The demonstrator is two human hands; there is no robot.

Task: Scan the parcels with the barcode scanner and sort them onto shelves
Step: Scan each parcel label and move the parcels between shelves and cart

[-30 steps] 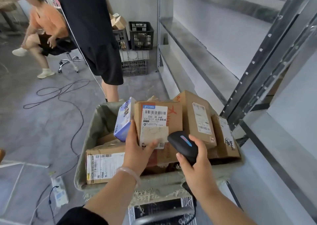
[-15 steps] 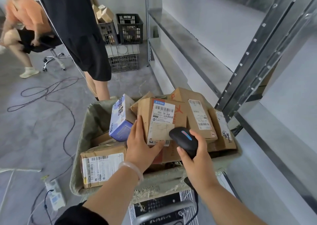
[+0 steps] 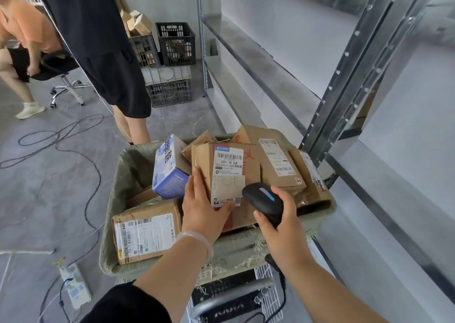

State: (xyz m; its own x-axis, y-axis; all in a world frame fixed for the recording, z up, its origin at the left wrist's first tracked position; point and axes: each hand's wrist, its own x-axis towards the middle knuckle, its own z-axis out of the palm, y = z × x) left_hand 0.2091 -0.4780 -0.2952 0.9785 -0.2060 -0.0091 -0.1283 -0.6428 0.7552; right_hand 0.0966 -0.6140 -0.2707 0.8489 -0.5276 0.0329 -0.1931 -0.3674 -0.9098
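A cart lined with a woven sack point(image 3: 123, 189) holds several parcels. My left hand point(image 3: 204, 207) grips a brown cardboard parcel point(image 3: 229, 172) upright by its lower left edge, thumb across the bottom of its white barcode label. My right hand point(image 3: 283, 226) holds a black barcode scanner point(image 3: 264, 198) just right of that label, its head pointed at the parcel. A blue and white box point(image 3: 167, 167) leans at the left. Other brown parcels sit to the right point(image 3: 278, 162) and front left point(image 3: 147, 231). Grey metal shelves point(image 3: 270, 76) run along the right.
A person in black point(image 3: 98, 51) stands just beyond the cart. Another person in orange point(image 3: 22, 39) bends by a swivel chair at far left. Black crates point(image 3: 172, 44) are stacked at the back. Cables point(image 3: 73, 138) and a power strip point(image 3: 73, 288) lie on the floor.
The view has shifted nearer the cart and shelves. My hands keep their hold on parcel and scanner. The person in orange has bent further over the chair.
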